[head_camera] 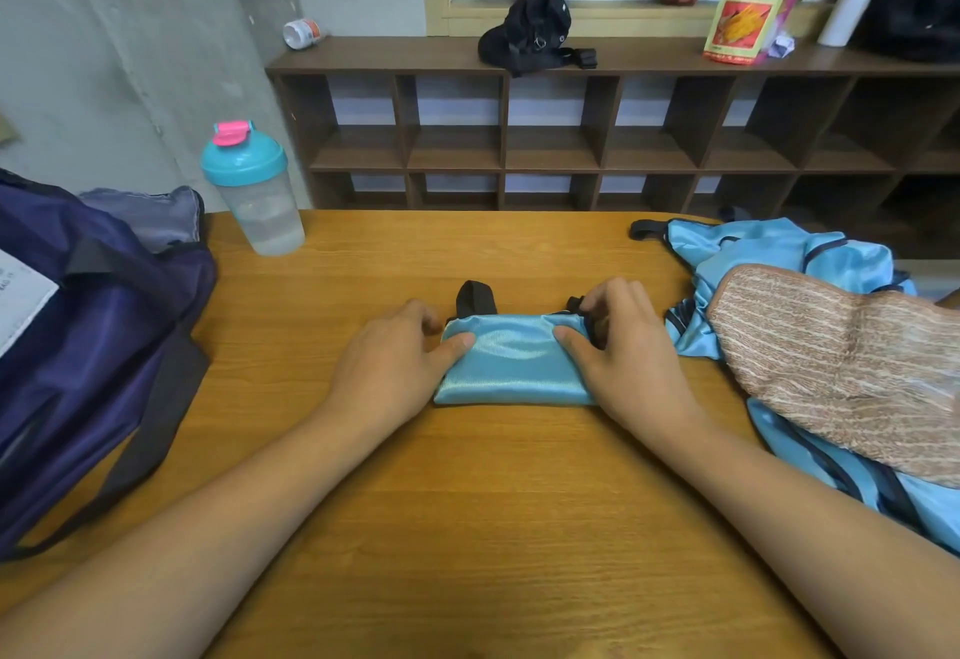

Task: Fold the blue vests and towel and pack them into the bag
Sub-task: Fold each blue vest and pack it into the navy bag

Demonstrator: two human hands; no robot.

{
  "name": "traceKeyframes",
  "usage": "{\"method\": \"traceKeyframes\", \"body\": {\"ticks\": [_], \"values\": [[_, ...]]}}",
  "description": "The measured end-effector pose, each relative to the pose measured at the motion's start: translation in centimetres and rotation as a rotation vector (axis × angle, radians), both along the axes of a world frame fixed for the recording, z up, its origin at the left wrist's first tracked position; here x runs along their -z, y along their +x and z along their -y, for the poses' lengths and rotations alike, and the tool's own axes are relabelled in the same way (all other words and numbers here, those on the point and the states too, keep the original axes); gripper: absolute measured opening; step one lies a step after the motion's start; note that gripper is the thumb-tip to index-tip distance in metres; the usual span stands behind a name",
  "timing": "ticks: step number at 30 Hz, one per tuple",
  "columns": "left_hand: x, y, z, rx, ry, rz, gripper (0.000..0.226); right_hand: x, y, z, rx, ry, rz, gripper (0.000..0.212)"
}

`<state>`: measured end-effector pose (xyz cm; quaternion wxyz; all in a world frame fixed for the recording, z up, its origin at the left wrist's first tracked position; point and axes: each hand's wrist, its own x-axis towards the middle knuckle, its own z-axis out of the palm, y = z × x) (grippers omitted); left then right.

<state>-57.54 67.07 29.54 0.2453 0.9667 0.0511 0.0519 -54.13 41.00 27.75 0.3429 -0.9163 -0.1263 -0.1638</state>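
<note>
A blue vest (514, 365), folded into a small rectangle with black straps poking out behind, lies in the middle of the wooden table (467, 528). My left hand (395, 362) holds its left end, thumb on top and fingers curled over the far edge. My right hand (623, 346) grips the right end the same way. More blue vests (769, 253) lie crumpled at the right, with a brown striped towel (841, 367) on top. The dark blue bag (93, 346) sits open at the left.
A shaker bottle (254, 185) with a teal lid stands at the back left of the table, next to the bag. Behind the table runs a brown cubby shelf (571, 139) with a black pouch (530, 29), a snack packet and a white bottle on top.
</note>
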Motion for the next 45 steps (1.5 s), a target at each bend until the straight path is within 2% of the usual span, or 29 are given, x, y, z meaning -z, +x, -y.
{"method": "traceKeyframes", "body": {"ticks": [4,7,11,13,16,19,24,26,28,32,36,38,45], "values": [[-0.3,-0.2,0.3,0.027,-0.037,-0.007,0.031,0.0,0.1,0.0,-0.030,-0.061,-0.020,0.048],[-0.8,0.1,0.2,-0.002,-0.265,-0.088,0.028,-0.2,-0.1,-0.1,-0.077,-0.064,-0.071,0.051],[-2.1,0.4,0.9,-0.063,-0.672,-0.148,0.047,-0.3,-0.2,-0.2,-0.106,-0.094,-0.079,0.051],[-2.5,0.5,1.3,-0.079,-0.756,-0.157,0.056,-0.5,-0.4,-0.3,-0.102,-0.102,-0.079,0.050],[-3.2,0.6,1.3,-0.068,-0.853,-0.178,0.045,-1.0,-0.8,-0.3,-0.143,-0.113,-0.084,0.050],[-5.3,0.1,0.6,0.026,-0.850,-0.204,0.033,-2.8,-1.3,-0.5,-0.275,-0.079,-0.147,0.059],[-10.6,-2.3,-2.3,0.198,-0.760,-0.190,0.008,-9.1,-1.7,-3.3,-0.531,0.084,-0.474,0.107],[-13.0,-3.6,-4.0,0.250,-0.741,-0.203,0.003,-11.0,-1.6,-5.2,-0.617,0.089,-0.555,0.116],[-15.2,-4.9,-5.7,0.298,-0.751,-0.215,0.006,-12.7,-1.7,-7.4,-0.723,0.153,-0.660,0.109],[-18.8,-7.4,-9.8,0.324,-0.777,-0.214,0.011,-15.8,-3.0,-12.0,-0.966,0.295,-0.822,0.070],[-21.5,-10.0,-14.1,0.276,-0.774,-0.166,0.016,-17.7,-3.8,-16.4,-1.074,0.279,-0.851,0.044],[-22.5,-11.2,-16.6,0.237,-0.776,-0.120,0.023,-19.0,-4.0,-18.7,-1.110,0.227,-0.817,0.040],[-24.7,-14.5,-25.5,0.128,-0.862,0.103,0.025,-24.5,-4.3,-27.2,-1.077,0.113,-0.496,0.026]]}}
